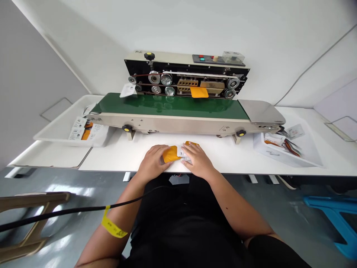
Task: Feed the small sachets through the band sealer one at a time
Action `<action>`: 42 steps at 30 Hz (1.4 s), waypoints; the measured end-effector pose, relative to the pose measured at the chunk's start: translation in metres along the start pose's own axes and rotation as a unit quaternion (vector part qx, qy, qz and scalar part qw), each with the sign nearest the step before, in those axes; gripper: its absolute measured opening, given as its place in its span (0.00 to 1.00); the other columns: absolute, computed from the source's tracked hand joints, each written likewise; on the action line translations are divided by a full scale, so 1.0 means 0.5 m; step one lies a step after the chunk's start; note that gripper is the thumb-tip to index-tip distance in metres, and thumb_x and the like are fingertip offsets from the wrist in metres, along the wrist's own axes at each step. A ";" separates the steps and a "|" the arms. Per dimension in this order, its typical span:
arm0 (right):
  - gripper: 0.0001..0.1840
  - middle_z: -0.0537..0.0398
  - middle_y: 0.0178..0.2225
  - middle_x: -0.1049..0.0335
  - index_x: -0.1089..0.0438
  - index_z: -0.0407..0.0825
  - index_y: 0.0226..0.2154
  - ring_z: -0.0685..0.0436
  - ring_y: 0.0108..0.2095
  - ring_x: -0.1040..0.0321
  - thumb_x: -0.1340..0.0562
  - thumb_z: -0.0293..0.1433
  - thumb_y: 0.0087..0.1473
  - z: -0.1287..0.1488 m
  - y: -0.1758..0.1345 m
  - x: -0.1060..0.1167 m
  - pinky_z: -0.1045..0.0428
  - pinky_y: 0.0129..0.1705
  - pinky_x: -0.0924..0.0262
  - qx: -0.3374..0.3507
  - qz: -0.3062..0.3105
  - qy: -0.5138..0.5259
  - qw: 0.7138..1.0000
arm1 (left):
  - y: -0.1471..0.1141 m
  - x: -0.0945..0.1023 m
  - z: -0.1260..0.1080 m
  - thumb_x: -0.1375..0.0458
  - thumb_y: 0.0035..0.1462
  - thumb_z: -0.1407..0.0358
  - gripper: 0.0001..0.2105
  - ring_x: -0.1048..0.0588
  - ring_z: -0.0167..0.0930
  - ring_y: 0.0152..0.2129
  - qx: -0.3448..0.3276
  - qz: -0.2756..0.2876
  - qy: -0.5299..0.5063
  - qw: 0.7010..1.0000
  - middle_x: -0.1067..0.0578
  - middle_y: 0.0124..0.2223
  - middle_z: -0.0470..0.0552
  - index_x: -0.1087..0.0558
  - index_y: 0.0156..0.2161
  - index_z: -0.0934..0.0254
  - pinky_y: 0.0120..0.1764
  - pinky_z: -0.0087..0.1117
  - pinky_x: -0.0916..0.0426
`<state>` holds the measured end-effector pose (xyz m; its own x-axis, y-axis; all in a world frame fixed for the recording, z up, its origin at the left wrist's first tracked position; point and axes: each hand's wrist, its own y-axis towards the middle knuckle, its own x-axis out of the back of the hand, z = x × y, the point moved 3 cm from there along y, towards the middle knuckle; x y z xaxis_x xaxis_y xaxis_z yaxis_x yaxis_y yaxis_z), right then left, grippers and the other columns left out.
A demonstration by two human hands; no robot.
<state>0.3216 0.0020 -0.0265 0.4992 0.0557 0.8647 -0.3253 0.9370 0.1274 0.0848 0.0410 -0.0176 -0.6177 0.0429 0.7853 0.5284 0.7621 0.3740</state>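
Note:
At the front of the white table, my left hand (152,162) is closed on a small orange packet (170,154), its fingers along the packet's left side. My right hand (199,162) presses its fingers over white printed packets (181,152) just beside it; another orange piece (192,143) shows behind those fingers. How many packets lie under the right hand is hidden. Behind both hands stands a band sealing machine (186,70) with a green conveyor belt (178,107). An orange packet (199,92) is in its sealing section, and a white packet (128,90) hangs at the left end.
A white bin (55,130) with several packets stands left of the conveyor. At the right is another white bin (287,154) with packets. A black cable (83,210) crosses over my left forearm. A blue stool (334,212) and a brown stool (33,219) stand on the floor.

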 end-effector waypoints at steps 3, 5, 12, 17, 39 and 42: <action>0.36 0.49 0.76 0.49 0.39 0.53 0.72 0.28 0.77 0.58 0.40 0.46 0.67 -0.009 0.002 -0.005 0.29 0.76 0.59 -0.049 -0.028 -0.029 0.998 | -0.004 0.008 0.005 0.31 0.60 0.57 0.26 0.28 0.48 0.61 0.027 -0.027 -0.025 0.999 0.25 0.62 0.59 0.28 0.61 0.57 0.64 0.57 0.33; 0.37 0.49 0.77 0.51 0.39 0.52 0.73 0.27 0.78 0.61 0.40 0.47 0.67 -0.012 0.004 -0.009 0.28 0.77 0.61 -0.061 -0.026 -0.038 0.997 | -0.009 0.016 0.008 0.32 0.61 0.58 0.26 0.29 0.47 0.62 0.038 -0.061 -0.038 0.997 0.26 0.62 0.59 0.29 0.62 0.58 0.65 0.56 0.34; 0.36 0.48 0.77 0.51 0.37 0.52 0.71 0.26 0.79 0.68 0.39 0.46 0.66 -0.013 -0.007 -0.006 0.26 0.76 0.60 -0.046 -0.081 -0.031 0.995 | -0.027 0.032 0.011 0.32 0.61 0.63 0.30 0.31 0.45 0.64 0.030 -0.146 -0.076 0.986 0.30 0.65 0.61 0.36 0.65 0.58 0.66 0.53 0.34; 0.28 0.45 0.68 0.34 0.29 0.54 0.65 0.27 0.73 0.49 0.40 0.40 0.66 -0.003 -0.021 0.016 0.26 0.72 0.48 -0.009 -0.198 0.027 0.980 | -0.032 0.026 0.003 0.30 0.60 0.62 0.34 0.32 0.47 0.66 0.028 -0.129 -0.072 0.989 0.32 0.67 0.61 0.38 0.67 0.57 0.68 0.56 0.37; 0.16 0.59 0.30 0.27 0.23 0.49 0.46 0.53 0.21 0.32 0.30 0.35 0.55 -0.012 0.004 0.211 0.56 0.21 0.38 -0.125 -0.093 0.411 0.898 | -0.039 0.030 -0.003 0.32 0.62 0.58 0.41 0.25 0.45 0.55 -0.045 -0.018 -0.163 0.985 0.36 0.70 0.64 0.47 0.74 0.51 0.60 0.55 0.29; 0.13 0.62 0.25 0.29 0.25 0.49 0.42 0.54 0.17 0.36 0.28 0.30 0.52 -0.070 0.007 0.334 0.59 0.17 0.41 -0.142 -0.225 0.426 0.865 | -0.039 0.031 -0.004 0.33 0.64 0.60 0.39 0.26 0.44 0.55 -0.039 -0.017 -0.151 0.988 0.36 0.70 0.63 0.48 0.74 0.50 0.60 0.55 0.30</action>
<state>0.4318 0.0266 0.1015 0.9740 -0.2149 0.0710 0.2047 0.9703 0.1290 0.0661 0.0252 -0.0119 -0.7753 0.2168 0.5932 0.5398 0.7150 0.4442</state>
